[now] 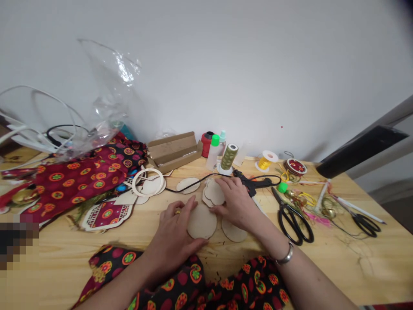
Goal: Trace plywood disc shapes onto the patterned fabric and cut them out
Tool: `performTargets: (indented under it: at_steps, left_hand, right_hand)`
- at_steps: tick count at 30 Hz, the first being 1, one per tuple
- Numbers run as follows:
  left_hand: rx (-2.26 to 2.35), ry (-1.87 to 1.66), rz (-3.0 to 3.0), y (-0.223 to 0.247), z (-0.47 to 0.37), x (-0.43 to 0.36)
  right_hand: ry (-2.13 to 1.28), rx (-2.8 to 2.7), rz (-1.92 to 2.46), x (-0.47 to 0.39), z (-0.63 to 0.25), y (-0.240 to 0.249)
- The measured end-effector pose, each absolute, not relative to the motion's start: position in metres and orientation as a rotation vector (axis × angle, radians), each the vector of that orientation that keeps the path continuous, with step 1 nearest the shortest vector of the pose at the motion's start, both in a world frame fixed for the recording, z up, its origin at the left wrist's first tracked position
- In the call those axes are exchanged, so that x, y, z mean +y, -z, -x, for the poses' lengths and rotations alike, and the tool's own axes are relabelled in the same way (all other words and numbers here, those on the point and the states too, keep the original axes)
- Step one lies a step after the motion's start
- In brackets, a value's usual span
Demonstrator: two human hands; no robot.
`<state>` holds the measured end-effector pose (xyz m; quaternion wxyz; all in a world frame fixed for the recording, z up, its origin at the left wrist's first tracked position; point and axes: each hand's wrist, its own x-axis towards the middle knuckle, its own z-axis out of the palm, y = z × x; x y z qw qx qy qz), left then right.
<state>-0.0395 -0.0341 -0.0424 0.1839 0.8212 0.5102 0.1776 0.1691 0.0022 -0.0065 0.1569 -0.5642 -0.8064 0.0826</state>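
My left hand (pixel 174 228) curves around the left side of a round beige disc (pixel 201 221), its fingers apart and touching the disc's edge. My right hand (pixel 234 200) has its thumb and fingers around the right side of a small scalloped beige piece (pixel 214 192) just above that disc. Another round disc (pixel 234 230) lies to the right, partly under my right wrist. Behind my hands rests an oval beige disc (pixel 188 185). Patterned dark fabric (pixel 180 286) lies along the near edge, below both arms.
Black scissors (pixel 295 221) lie right of my right arm, with smaller scissors (pixel 364 224) beyond. A black glue gun (pixel 253 183), bottles, thread spools and an open cardboard box (pixel 174 153) stand behind. Red patterned fabric (pixel 80 174) and a plastic bag (pixel 112 99) fill the left.
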Motion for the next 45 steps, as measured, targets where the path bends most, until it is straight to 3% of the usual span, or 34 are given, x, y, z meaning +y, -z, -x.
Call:
performTargets:
  at_steps: [10,15,27,34,45]
  left_hand:
    - [1.402,-0.453,-2.292,0.041,0.04,-0.032]
    - [1.401,-0.596,-2.273,0.046,0.042,-0.034]
    - [1.353,-0.966,-1.953,0.041,0.043,-0.033]
    - [0.947,-1.02,-1.334,0.029,0.042,-0.037]
    - [0.755,-1.005,-0.701,0.022,0.038,-0.026]
  right_hand:
    - [-0.248,-2.272,1.54,0.003,-0.171,0.012]
    - [-0.274,-2.243,1.439,-0.003,-0.173,0.004]
    - [-0.711,-2.176,1.222,-0.022,-0.165,0.0]
    - [-0.734,-2.138,1.255,-0.024,-0.16,0.005]
    - [-0.56,-2.176,1.247,-0.023,-0.158,0.004]
